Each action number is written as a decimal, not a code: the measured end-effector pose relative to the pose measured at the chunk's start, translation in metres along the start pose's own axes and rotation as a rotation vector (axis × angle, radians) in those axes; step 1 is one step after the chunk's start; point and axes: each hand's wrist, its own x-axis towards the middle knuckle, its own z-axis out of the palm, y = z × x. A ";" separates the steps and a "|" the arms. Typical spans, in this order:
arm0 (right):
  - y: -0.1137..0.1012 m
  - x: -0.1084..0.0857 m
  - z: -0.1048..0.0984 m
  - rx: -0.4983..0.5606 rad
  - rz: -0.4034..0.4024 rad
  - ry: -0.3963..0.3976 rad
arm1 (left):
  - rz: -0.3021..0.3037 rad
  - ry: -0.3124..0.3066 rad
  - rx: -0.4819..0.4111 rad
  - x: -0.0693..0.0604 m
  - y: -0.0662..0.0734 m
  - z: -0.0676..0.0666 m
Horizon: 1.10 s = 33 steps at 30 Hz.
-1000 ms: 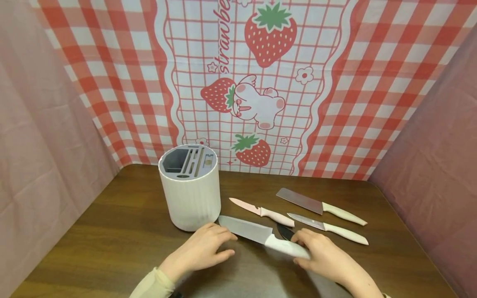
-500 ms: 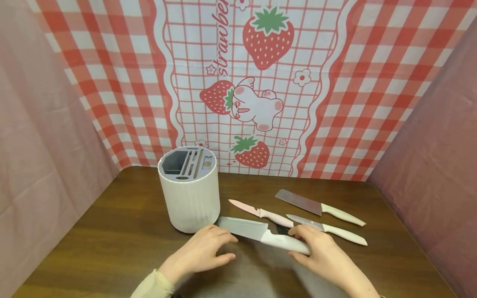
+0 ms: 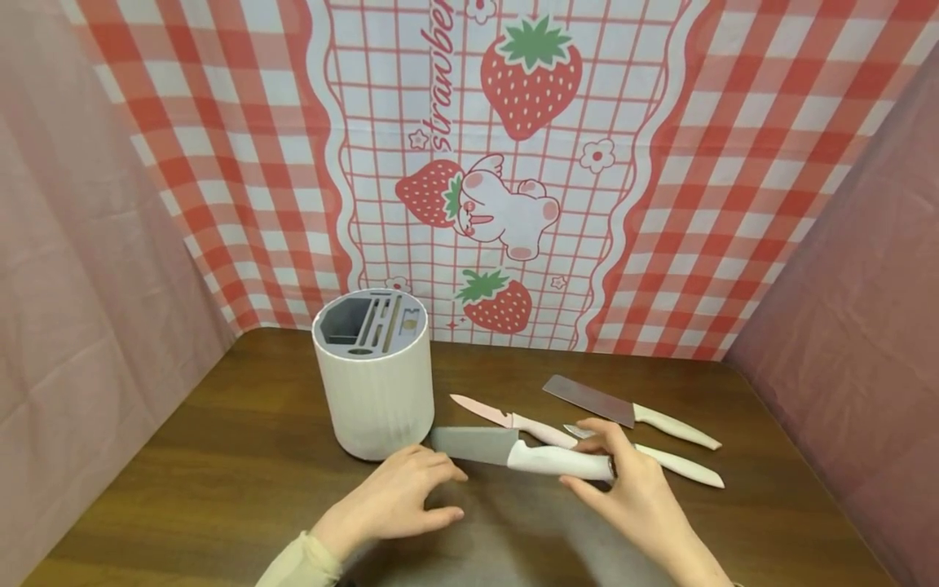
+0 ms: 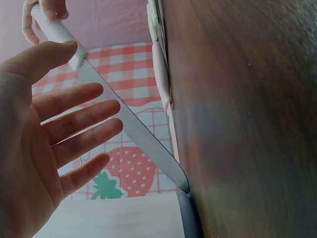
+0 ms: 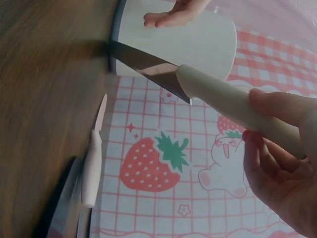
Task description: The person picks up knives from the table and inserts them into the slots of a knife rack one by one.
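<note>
My right hand pinches the white handle of a large broad-bladed kitchen knife between thumb and fingers. The handle is raised off the table, as the left wrist view shows, while the tip of the blade points down to the table beside the holder's base. My left hand holds nothing; its fingers are spread and fairly straight near the blade, seemingly apart from it. A round white knife holder stands upright behind that hand, its grey slotted top showing no knives.
Behind the raised knife lies a pink knife. Further right lie a cleaver with a pale handle and a small pale-handled knife, partly hidden by my right hand. A checked strawberry cloth hangs behind the table.
My right hand has lifted the handle end of the large knife and turned the blade more on edge. The tip stays by the holder. My left hand has hardly moved.
</note>
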 end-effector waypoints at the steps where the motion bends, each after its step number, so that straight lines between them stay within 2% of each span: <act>1: 0.000 0.000 0.001 0.003 0.004 0.012 | -0.005 -0.002 -0.001 0.000 0.000 0.000; 7: -0.001 0.004 0.004 0.023 -0.020 0.105 | -0.021 -0.003 -0.014 0.001 0.001 0.000; 13: -0.001 0.008 0.009 0.081 -0.033 0.149 | -0.016 -0.006 -0.031 0.001 0.001 0.001; 19: -0.003 0.012 0.011 0.156 0.020 0.123 | -0.018 -0.027 -0.063 0.002 0.001 -0.002; 27: -0.010 0.020 0.010 0.259 0.048 0.126 | 0.002 0.010 -0.092 0.007 0.004 -0.007; 29: -0.011 0.022 0.009 0.279 0.041 0.134 | 0.018 0.016 -0.104 0.007 0.006 -0.006; 33: -0.014 0.027 0.008 0.312 -0.024 0.165 | 0.034 0.019 -0.129 0.007 0.010 -0.006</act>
